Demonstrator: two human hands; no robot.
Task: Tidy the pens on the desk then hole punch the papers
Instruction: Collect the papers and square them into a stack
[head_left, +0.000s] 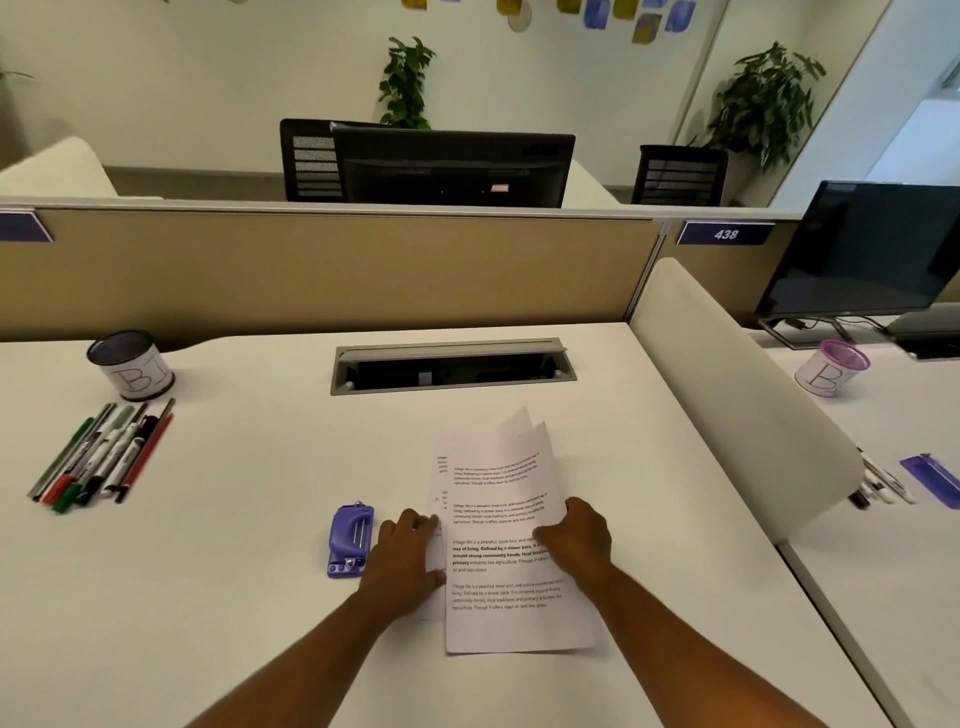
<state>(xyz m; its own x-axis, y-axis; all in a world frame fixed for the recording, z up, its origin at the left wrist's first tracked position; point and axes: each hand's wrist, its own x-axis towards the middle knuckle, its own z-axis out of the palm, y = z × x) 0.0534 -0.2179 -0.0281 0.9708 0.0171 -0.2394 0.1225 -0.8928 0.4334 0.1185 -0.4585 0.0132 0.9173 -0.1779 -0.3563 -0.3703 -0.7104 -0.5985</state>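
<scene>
Head view: both hands are on the papers (506, 551), a printed stack lying on the white desk (234, 597) toward the middle of its near edge. Left hand (408, 564) grips the stack's left edge, fingers curled over it; right hand (576, 540) grips the right edge, thumb on top of the sheets. The far ends of the sheets curl up and fan apart. Just beside the left hand, on its left, lies the purple hole punch (350, 540), apart from the papers. The pens (106, 454) lie side by side in a row near the desk's far left corner – red, green and black among them – with a dark pen cup (130, 364) marked with letters just behind them. A cable hatch (452, 366) stands open at the far edge. Across the rounded divider (727, 395), the neighbouring desk carries a pink cup (834, 369) – and a monitor (872, 249)
</scene>
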